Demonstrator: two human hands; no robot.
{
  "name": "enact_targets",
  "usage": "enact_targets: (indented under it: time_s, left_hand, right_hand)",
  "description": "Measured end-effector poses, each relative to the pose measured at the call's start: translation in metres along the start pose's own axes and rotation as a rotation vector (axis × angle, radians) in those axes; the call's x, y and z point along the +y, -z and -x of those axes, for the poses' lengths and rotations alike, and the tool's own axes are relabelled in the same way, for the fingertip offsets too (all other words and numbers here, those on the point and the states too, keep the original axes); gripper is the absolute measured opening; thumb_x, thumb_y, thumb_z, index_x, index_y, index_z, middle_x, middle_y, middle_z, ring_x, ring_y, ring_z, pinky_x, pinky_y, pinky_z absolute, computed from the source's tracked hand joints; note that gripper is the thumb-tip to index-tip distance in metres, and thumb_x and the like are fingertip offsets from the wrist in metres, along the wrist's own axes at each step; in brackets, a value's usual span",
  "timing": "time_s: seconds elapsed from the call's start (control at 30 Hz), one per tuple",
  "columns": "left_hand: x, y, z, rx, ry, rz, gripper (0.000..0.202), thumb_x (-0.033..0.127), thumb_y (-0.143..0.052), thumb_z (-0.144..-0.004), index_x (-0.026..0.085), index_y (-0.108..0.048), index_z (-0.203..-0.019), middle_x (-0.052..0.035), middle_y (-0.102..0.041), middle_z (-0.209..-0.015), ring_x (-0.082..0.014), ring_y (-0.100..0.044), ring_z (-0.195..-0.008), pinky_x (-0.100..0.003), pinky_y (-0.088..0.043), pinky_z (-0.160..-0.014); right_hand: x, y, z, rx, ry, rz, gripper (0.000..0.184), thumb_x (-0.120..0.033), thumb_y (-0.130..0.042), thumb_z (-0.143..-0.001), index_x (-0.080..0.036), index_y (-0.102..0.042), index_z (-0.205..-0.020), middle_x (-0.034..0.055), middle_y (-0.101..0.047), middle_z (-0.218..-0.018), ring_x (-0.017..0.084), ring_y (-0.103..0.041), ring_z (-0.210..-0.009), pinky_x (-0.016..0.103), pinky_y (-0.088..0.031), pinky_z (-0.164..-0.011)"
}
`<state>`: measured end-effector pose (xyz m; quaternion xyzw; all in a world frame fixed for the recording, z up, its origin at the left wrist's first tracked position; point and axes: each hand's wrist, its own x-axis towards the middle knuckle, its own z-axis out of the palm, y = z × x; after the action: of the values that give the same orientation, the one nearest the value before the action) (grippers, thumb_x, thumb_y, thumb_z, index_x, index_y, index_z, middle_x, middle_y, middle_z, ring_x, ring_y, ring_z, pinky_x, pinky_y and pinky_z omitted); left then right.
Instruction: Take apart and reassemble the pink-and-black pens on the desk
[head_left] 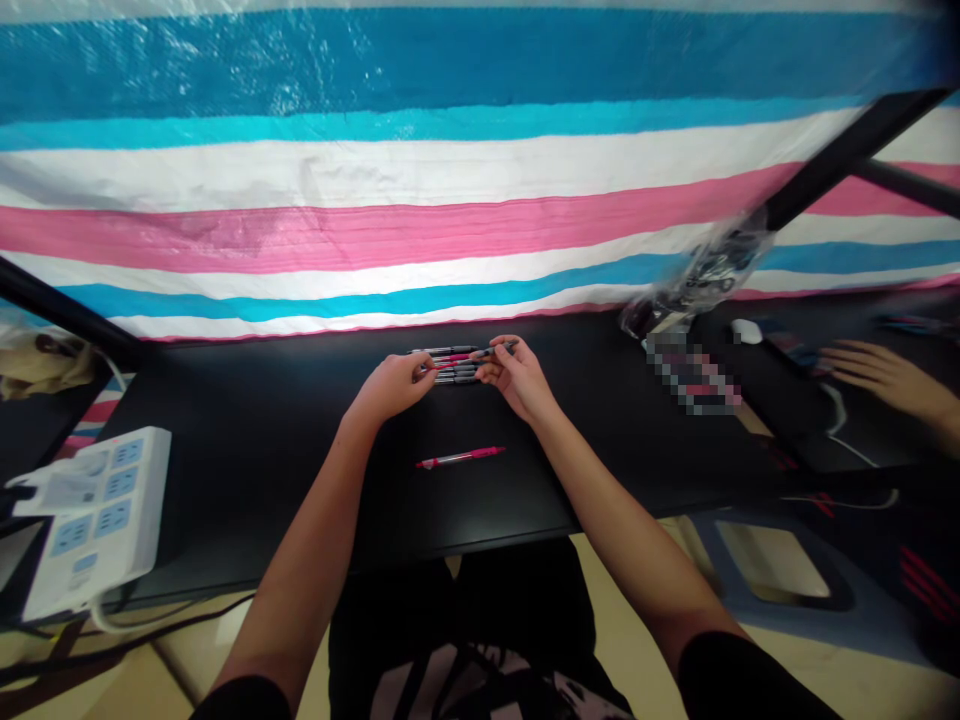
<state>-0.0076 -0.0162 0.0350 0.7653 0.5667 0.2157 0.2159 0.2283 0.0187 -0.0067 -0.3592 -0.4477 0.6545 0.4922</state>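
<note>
My left hand (401,385) is closed, with thumb and forefinger pinching a thin red piece (444,366) that points toward my right hand. It looks like part of a pen, but is too small to be sure. My right hand (519,378) pinches a dark grey pen (495,351), slanting up to the right. Below and between both hands lies a row of several pens (457,378), side by side, with black, grey and pink parts; the fingers cover their ends. Nearer to me, a pink pen (461,458) with a clear barrel lies alone on the black table (285,400).
A white power strip (112,510) with a plug sits at the left edge. Toward the right are a clear plastic bag (709,275), a pixelated item (694,375), a white mouse (746,331) and another person's hand (877,372). A striped sheet (420,230) hangs behind the table.
</note>
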Motion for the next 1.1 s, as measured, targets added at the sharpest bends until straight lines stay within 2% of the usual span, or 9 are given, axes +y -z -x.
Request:
enact_targets:
  time_s: [0.23,0.4,0.73,1.1]
  left_hand:
    - [0.0008,0.0008,0.0005,-0.006,0.009,0.005,0.019,0.035,-0.056,-0.093,0.021,-0.068,-0.091,-0.0011,-0.063,-0.068,-0.0146,-0.052,-0.060,-0.028,-0.033,-0.061]
    - [0.0002,0.0005,-0.0002,-0.005,-0.002,-0.001,0.018,0.034,-0.056,-0.093,0.021,-0.068,-0.090,-0.0009,-0.062,-0.067,-0.0145,-0.051,-0.059,-0.028,-0.033,-0.061]
    - [-0.0023,-0.0019,-0.0005,0.001,-0.020,0.009,0.020,0.034,-0.056,-0.093,0.020,-0.070,-0.091,-0.0012,-0.063,-0.067,-0.0141,-0.052,-0.059,-0.027,-0.033,-0.060]
    - [-0.0075,-0.0059,-0.0022,0.008,-0.042,0.014,0.019,0.033,-0.057,-0.093,0.021,-0.071,-0.099,-0.0012,-0.065,-0.069,-0.0146,-0.055,-0.060,-0.027,-0.034,-0.060]
  right_hand:
    - [0.0011,0.0008,-0.0010,0.010,0.021,-0.031,0.041,-0.056,-0.072,-0.087,-0.028,-0.046,-0.101,-0.0004,-0.076,-0.089,0.013,-0.063,-0.059,0.027,-0.054,-0.061]
    - [0.0021,0.0013,-0.0017,0.024,0.038,0.009,0.041,-0.058,-0.071,-0.088,-0.029,-0.044,-0.102,0.0001,-0.074,-0.091,0.013,-0.062,-0.060,0.028,-0.053,-0.062]
    - [0.0031,0.0028,-0.0026,-0.004,0.010,-0.142,0.033,-0.046,-0.074,-0.090,-0.028,-0.049,-0.100,-0.0017,-0.075,-0.085,0.011,-0.063,-0.058,0.024,-0.053,-0.057]
    - [0.0043,0.0028,-0.0031,-0.014,0.032,-0.160,0.033,-0.045,-0.076,-0.089,-0.028,-0.051,-0.099,-0.0017,-0.076,-0.086,0.010,-0.062,-0.057,0.022,-0.052,-0.057]
